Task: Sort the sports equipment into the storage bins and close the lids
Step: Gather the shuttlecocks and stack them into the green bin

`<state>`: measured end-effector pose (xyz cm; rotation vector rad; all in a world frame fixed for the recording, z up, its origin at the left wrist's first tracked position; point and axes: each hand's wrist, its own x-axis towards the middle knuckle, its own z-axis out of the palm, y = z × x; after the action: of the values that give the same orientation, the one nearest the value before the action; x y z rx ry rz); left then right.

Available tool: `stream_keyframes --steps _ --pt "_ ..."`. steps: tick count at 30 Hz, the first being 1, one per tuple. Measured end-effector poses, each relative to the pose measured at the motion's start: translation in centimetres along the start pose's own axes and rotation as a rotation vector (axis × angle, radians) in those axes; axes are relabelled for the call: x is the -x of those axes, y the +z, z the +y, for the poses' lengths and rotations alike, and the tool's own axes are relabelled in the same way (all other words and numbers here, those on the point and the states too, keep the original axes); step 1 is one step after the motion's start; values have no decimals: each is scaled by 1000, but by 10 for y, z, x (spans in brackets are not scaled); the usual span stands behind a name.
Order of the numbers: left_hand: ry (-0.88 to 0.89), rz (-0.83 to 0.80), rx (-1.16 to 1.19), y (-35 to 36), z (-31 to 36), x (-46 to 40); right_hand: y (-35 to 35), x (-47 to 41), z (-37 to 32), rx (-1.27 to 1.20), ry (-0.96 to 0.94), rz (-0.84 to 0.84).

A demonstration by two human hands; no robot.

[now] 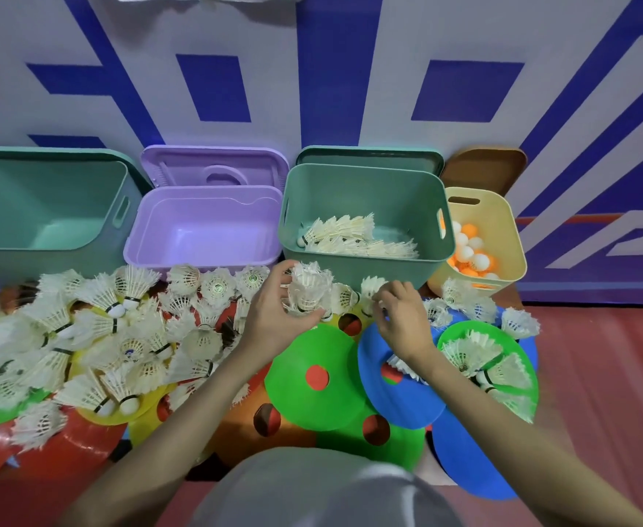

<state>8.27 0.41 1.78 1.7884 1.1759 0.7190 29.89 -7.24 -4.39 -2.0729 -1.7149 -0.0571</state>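
Up front in the head view, both bare forearms reach forward from the bottom of the picture toward the green bin (365, 207), which stands open against the blue-and-white wall with its lid (369, 155) propped behind it. Several shuttlecocks (350, 237) already lie inside that bin.

Just in front of the green bin's near wall, the left hand (274, 310) is raised with fingers and thumb curled round a bunch of shuttles (308, 290), feathers pointing up. Beside it, also just below the bin, the right hand (400, 313) is bent at the wrist with fingertips closed on a single shuttle (371, 289); how firm that pinch is cannot be told.

Left of the green bin sit a purple bin (206, 226) and a teal bin (42, 207), both open. Right of it, a yellow bin (483, 237) holds orange and white balls (472, 252).

In front of the green bin, flat cones (312, 374) in green, blue, red and yellow overlap on the floor. A large heap of loose shuttles (95, 336) spreads over them to the front left of the bin, and a few more (476, 359) lie to its front right.
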Motion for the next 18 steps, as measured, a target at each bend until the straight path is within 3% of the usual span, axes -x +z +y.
stream_keyframes --steps 4,8,10,14,18 --pt "8 2 -91 -4 -7 1 -39 8 -26 -280 -18 267" --pt "54 -47 -155 -5 -11 0 -64 2 -55 -395 -96 465" --pt "94 -79 -176 -2 -13 -2 -66 -3 -65 -425 -139 436" --pt "131 -84 -179 4 -9 -3 -57 -12 -71 -434 -213 174" --pt "160 -59 -176 1 -10 -3 -49 -20 -65 -407 -262 52"
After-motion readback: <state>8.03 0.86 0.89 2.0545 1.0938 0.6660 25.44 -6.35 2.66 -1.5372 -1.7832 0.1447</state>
